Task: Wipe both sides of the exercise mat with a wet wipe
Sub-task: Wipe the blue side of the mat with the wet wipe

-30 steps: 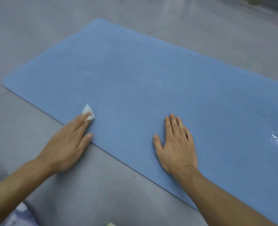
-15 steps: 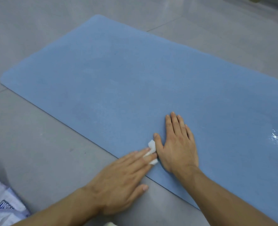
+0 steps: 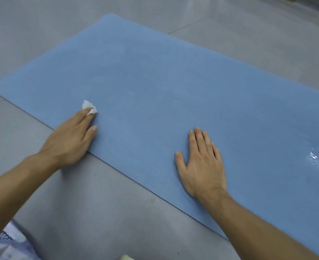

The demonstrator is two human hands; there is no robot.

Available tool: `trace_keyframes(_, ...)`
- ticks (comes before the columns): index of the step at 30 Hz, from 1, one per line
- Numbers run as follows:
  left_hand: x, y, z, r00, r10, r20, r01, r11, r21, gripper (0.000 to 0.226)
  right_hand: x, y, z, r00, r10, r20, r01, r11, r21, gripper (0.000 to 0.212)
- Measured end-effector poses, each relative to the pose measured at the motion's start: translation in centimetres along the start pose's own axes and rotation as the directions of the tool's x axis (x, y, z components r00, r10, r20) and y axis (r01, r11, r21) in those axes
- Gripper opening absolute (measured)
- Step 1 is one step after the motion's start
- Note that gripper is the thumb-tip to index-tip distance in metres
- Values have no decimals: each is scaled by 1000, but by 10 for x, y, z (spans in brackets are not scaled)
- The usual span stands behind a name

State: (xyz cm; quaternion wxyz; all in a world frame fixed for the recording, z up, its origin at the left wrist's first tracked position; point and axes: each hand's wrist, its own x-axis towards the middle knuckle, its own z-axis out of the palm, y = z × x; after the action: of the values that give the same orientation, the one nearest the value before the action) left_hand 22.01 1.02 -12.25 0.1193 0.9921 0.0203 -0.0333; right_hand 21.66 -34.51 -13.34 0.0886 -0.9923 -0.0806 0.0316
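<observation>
**Now wiping the top face, out by the left end**

The blue exercise mat [image 3: 173, 81] lies flat on the grey floor [image 3: 98, 203], one face up. The person's left hand [image 3: 68, 139] reaches over the near edge with straight fingers and presses a crumpled white wet wipe [image 3: 88, 106] onto the mat, not far from its rounded left end. The right hand [image 3: 203, 166] lies flat, palm down and fingers together, holding nothing; to me it seems to pin the mat. A wet sheen [image 3: 318, 158] shows far to the right.

I'd say the upper side is in hand and the underside not yet begun. The next stroke calls for firm pressure across the face, the flat hand stopping the mat from sliding. A plastic packet [image 3: 6, 246] sits by the person's left arm.
</observation>
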Motion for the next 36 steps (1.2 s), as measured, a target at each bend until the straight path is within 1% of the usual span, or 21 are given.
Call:
trace_keyframes(1,5,0,2,1000,-25,10,26,1000,-11,78,0,0,0,1000,0,-1,0,1000,-1,79)
trace_keyframes(3,11,11,10,999,-31,18,31,999,-34,82,0,0,0,1000,1,-9,-1,1000,-3,79)
trace_keyframes(5,11,33,20,999,27,25,-26,999,-29,86,0,-1,0,1000,3,-13,-3,1000,2,78)
trace_keyframes(6,9,45,25,996,81,36,-80,997,-22,86,0,-1,0,1000,1,-12,-1,1000,3,78)
trace_keyframes(8,-4,76,34,970,235,54,-235,972,-14,81,0,0,0,1000,-1,-4,1,1000,-5,78)
trace_keyframes(11,-41,122,43,887,456,77,-455,890,-21,70,0,-1,-1,1000,3,-14,-3,1000,-6,78)
trace_keyframes(13,-60,135,43,852,518,83,-517,855,-25,66,0,-2,-1,1000,2,-8,-2,1000,-3,78)
trace_keyframes(15,-60,126,38,852,517,83,-514,856,-55,65,0,-1,-1,1000,0,0,0,1000,3,78)
trace_keyframes(18,-42,99,29,889,448,100,-445,894,-44,66,1,-1,-1,1000,0,-6,0,1000,9,79)
trace_keyframes(21,-6,68,23,955,282,94,-282,959,-9,79,1,-1,-2,1000,-1,2,1,1000,6,79)
trace_keyframes(23,24,51,15,980,188,68,-190,982,22,84,0,0,-2,1000,-3,7,3,1000,12,79)
trace_keyframes(25,50,45,10,986,158,49,-160,987,32,78,1,0,-2,1000,-1,8,1,1000,18,78)
trace_keyframes(27,69,51,14,989,134,60,-134,991,-3,72,1,-1,-2,1000,0,6,0,1000,25,79)
trace_keyframes(28,76,58,18,989,134,65,-134,991,-12,73,1,-1,-2,1000,0,4,0,1000,26,79)
trace_keyframes(30,85,76,24,981,180,71,-179,984,-24,80,1,-1,-1,1000,-3,6,3,1000,22,79)
trace_keyframes(33,71,110,32,938,329,110,-326,944,-39,90,2,-1,0,1000,0,-5,1,1000,18,79)
trace_keyframes(36,32,130,37,890,439,125,-432,898,-80,82,2,-2,-1,1000,2,-17,-1,1000,18,78)
